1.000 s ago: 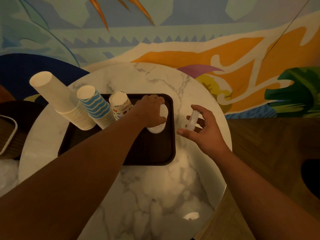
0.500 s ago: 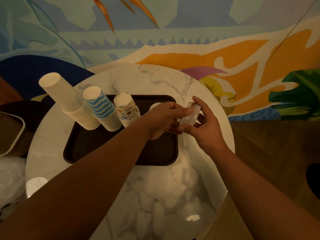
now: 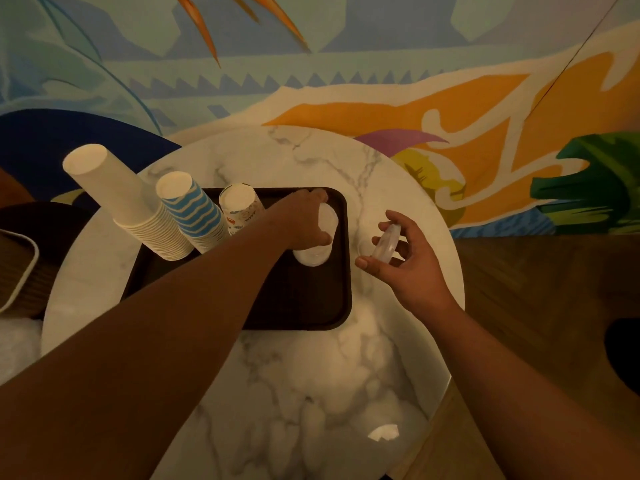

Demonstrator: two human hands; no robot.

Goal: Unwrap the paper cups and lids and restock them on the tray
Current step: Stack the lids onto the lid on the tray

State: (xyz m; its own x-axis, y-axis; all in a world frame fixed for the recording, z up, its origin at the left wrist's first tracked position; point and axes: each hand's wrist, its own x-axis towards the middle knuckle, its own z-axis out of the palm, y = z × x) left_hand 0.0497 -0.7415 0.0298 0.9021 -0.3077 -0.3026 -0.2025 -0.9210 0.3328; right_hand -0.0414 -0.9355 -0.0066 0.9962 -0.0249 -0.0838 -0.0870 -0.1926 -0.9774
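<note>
A dark brown tray (image 3: 311, 306) lies on the round marble table (image 3: 311, 393). Three upside-down cup stacks stand on its left part: plain white (image 3: 121, 199), blue-striped (image 3: 194, 213) and a printed one (image 3: 242, 206). My left hand (image 3: 304, 220) reaches over the tray's right part and holds a white lid (image 3: 327, 218) over a small pile of lids (image 3: 311, 256). Just right of the tray, my right hand (image 3: 405, 261) grips a few clear lids (image 3: 386, 244) on edge between thumb and fingers.
A painted mural wall rises right behind the table. A dark chair with a light-rimmed object (image 3: 20, 271) sits at the left. Crumpled clear wrapping (image 3: 17, 344) lies at the lower left. Wooden floor (image 3: 536, 289) shows to the right.
Half a second ago both hands met at the lids in my right hand. My left hand has since carried a lid back over the pile on the tray; my right hand stayed beside the tray.
</note>
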